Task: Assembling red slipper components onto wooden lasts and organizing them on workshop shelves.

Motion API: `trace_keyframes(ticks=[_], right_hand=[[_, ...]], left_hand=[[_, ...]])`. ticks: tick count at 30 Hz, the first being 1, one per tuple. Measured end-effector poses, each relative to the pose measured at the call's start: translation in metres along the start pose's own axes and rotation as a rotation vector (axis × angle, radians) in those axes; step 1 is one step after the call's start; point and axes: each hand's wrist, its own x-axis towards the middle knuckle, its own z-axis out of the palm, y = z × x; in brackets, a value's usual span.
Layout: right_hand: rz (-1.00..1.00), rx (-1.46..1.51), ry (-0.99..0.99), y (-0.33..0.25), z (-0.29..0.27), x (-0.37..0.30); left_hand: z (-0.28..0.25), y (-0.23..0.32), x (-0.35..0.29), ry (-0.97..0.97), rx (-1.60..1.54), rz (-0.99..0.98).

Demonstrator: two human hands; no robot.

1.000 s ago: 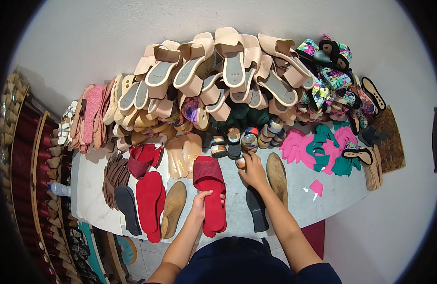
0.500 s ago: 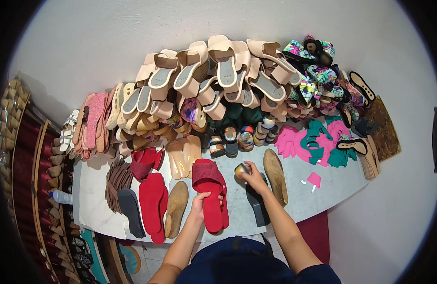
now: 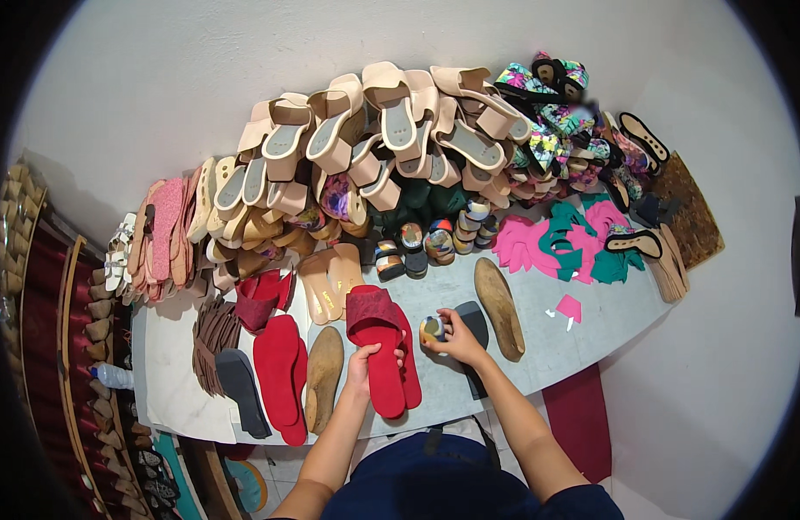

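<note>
Two hands work close together at the near edge of the white worktop, and each one grips its own thing. The left hand grasps a red sandal at the middle of its left edge, thumb on top. This sandal lies flat on the worktop with its long axis running away from the person, the strap end far and the heel end near; a second red sole seems to lie under it, just on the right. The right hand is closed around a small round roll, coloured like the tape rolls that stand in a row farther back, and holds it just above the worktop.

The roll sits to the right of the sandal, very near to its right edge but not touching it, as far as one can see. So the sandal lies to the left of the right hand, and the left hand is clearly the nearer one to it. A dark insole lies directly under and behind the right hand, and a tan insole lies more to the right, also pointing away from the person.
</note>
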Motion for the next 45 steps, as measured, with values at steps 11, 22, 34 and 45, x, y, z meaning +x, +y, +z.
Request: trace_keyframes(ticks=[11, 22, 34, 45], right_hand=[[-0.337, -0.918, 0.002, -0.024, 0.011, -0.043], [0.142, 0.149, 0.003, -0.044, 0.007, -0.019], [0.504, 0.236, -0.077, -0.084, -0.033, 0.052], [0.38, -0.092, 0.079, -0.058, -0.058, 0.107]], left_hand=[[-0.002, 0.005, 0.0, -0.064, 0.027, -0.081], [-0.008, -0.011, 0.023, 0.053, 0.171, -0.126], [0.017, -0.039, 0.037, 0.004, 0.361, -0.13], [-0.004, -0.049, 0.027, 0.285, 1.138, -0.056]])
